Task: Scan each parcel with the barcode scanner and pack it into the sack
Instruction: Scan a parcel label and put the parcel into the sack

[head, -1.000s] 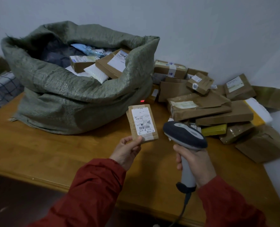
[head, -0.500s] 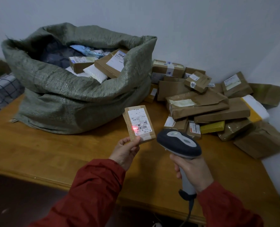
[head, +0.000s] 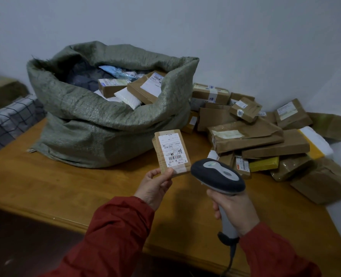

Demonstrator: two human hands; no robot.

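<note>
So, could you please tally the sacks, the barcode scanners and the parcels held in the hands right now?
Sacks: 1, the green sack.
Scanners: 1, the barcode scanner in the right hand.
Held parcels: 1, the parcel in the left hand.
Total: 3.

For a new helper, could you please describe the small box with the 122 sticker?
Right of the green woven sack on the wooden table lies a pile of brown parcels. The small brown cardboard box sits tilted atop its rear; only it bears a round white 122 sticker.
</note>
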